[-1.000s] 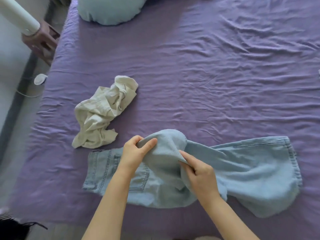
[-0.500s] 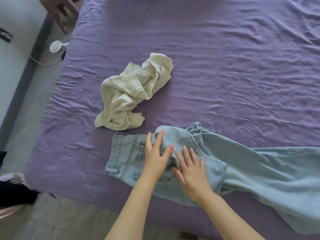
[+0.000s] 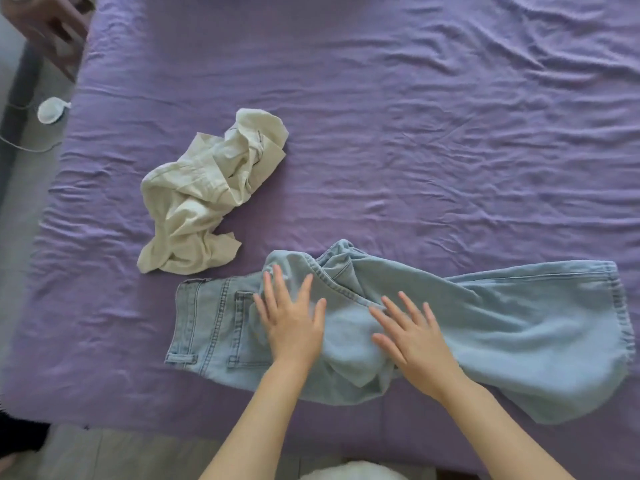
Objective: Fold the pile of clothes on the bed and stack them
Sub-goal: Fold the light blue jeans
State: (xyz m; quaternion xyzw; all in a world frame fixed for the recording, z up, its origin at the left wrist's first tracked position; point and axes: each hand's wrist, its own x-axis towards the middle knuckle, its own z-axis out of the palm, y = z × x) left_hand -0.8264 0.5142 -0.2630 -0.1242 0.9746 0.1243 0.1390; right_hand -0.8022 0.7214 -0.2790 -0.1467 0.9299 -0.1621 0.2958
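Two hands are flat on the denim. The left hand (image 3: 292,327) lies palm down on the light blue jeans (image 3: 485,327), its fingers (image 3: 277,289) straight and spread, resting just right of the back pocket. The right hand (image 3: 414,344) is down as well, palm on the cloth and fingers straight and fanned apart, pointing up and to the left toward the raised seam. Neither hand pinches or grips anything; both simply press on the fabric.

The jeans stretch across the near part of the bed (image 3: 415,133), waistband at the left with its belt loops and stitching showing, legs running off to the right where the hem sits near the edge of view. Between the hands the denim is bunched into a soft hump, and a fold of fabric stands up just above them. The lower edge of the jeans lies close to the near edge of the mattress.

Up and to the left, a cream garment (image 3: 204,202) lies crumpled on the purple sheet, just beside the waistband end of the jeans. Beyond the bed's left side, a small white object (image 3: 51,109) with a thin cord rests on the floor.
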